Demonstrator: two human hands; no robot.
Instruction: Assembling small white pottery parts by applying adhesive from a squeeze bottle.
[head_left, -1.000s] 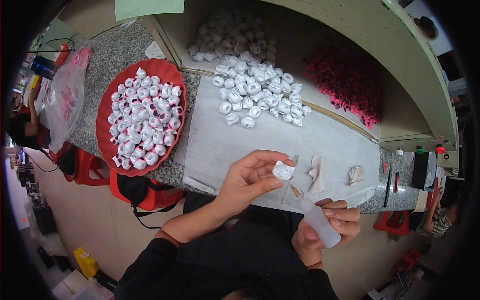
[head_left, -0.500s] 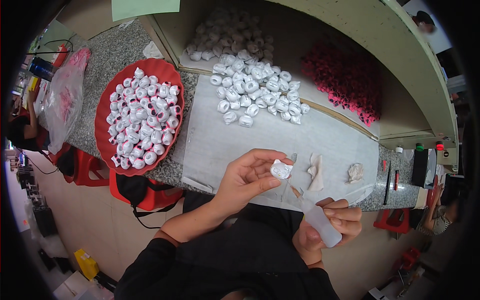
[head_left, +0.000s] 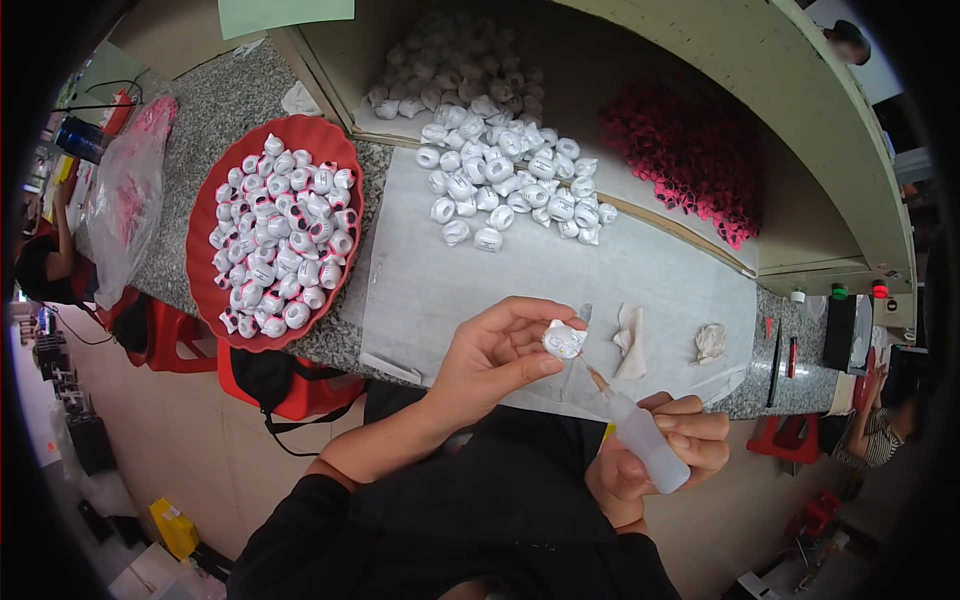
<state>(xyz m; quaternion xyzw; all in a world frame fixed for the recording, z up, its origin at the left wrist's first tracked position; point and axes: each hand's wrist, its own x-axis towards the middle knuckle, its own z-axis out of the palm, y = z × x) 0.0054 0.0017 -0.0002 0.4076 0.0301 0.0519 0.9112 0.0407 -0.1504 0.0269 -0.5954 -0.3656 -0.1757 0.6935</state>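
Between the thumb and fingers of my left hand is a small white cat-head figure, its front turned toward me. My right hand grips a translucent squeeze bottle. The bottle is tilted, and its thin nozzle points up and left, close to the cat-head figure. Whether the tip touches the figure is too small to tell. Just beyond both hands lies white paper covering the worktop. A pile of white cat-head pieces sits on its far part.
A red scalloped tray at left holds many white pieces with pink parts. Pink pieces fill the shelf at the back right. Crumpled tissues lie right of my hands. A black pen-like tool rests farther right. People sit at both sides.
The bottle in my right hand has shifted slightly right, its nozzle still near the figure. My left hand keeps its hold, with the figure turned a little. The whole view has moved slightly.
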